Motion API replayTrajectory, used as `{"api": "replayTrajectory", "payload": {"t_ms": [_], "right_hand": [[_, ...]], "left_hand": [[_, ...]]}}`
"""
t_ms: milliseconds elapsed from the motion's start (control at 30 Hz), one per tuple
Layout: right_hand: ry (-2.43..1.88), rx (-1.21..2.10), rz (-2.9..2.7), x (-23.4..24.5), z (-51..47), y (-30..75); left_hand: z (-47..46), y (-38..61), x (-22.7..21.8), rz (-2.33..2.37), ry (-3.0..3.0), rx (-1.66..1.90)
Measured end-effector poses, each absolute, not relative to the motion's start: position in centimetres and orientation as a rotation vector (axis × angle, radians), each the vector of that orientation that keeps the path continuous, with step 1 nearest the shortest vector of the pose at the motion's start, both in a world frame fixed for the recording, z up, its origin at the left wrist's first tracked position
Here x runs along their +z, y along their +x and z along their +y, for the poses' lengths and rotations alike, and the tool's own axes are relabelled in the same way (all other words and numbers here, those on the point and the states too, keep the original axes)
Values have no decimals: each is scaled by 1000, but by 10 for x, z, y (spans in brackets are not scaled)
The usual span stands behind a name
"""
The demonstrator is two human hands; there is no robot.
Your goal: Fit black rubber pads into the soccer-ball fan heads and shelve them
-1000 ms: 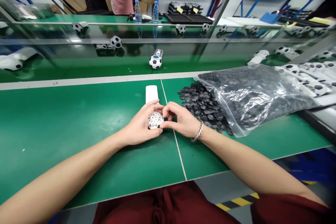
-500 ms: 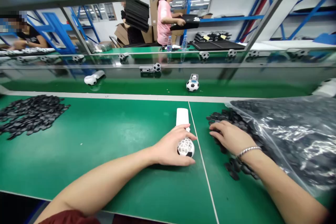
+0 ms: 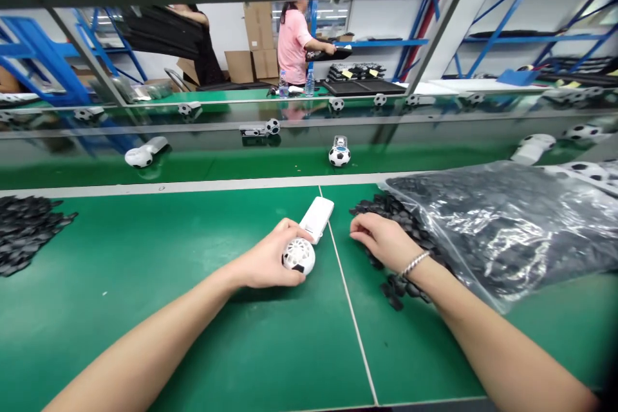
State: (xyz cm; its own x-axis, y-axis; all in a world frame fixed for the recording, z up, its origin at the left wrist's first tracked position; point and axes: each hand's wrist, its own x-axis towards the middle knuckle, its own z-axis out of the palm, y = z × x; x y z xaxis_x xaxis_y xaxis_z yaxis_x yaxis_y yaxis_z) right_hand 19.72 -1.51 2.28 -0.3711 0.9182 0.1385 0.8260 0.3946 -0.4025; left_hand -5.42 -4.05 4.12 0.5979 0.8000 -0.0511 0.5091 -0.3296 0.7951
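My left hand (image 3: 268,261) is wrapped round the round head of a white hand-held fan (image 3: 304,241), whose grille is patterned like a football and whose white handle points away to the upper right. My right hand (image 3: 383,239) rests curled on a heap of small black plastic pieces (image 3: 386,209) just right of the fan; its fingertips are pinched together among the pieces, and what they hold is too small to see. A bracelet sits on that wrist.
A clear plastic bag (image 3: 502,225) full of black pieces lies at the right. Another pile of black pieces (image 3: 24,232) lies at the far left. Finished football fans (image 3: 339,153) ride the green belt behind. Two people stand at shelves in the background.
My right hand left the fan head and went to the black pile, then drew back slightly. The fan's handle swung to the right. The camera tilted up.
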Motion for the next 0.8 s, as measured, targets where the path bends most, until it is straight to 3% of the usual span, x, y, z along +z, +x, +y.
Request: {"api": "replayTrajectory", "payload": {"t_ms": [433,800], "right_hand": [[-957,693,-2184,20,-36,169],[-771,510,-2320,16,-44,148]], "left_hand": [[-44,-46,42,1228,2068,491],[-45,-44,39,1151,2160,459]]}}
